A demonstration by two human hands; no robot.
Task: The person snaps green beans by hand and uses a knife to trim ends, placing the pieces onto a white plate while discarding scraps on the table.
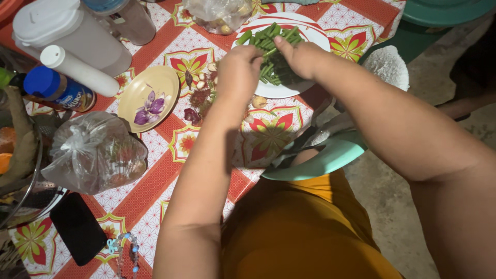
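Single view, head-mounted, looking steeply down and slightly forward over the wearer's own lap and forearms. Close range: arms fill the centre and right of frame. The table [155,170] with its red patterned cloth runs diagonally from lower left to top right, its near edge just in front of the torso. Left hand [237,72] and right hand [299,57] sit in the upper centre. Bare floor [444,103] shows at the right edge. No second view, so no overlap.

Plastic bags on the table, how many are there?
2. A knotted plastic bag lies at the left beside the black phone; another bag sits at the top edge by the white plate. Others may be out of view.
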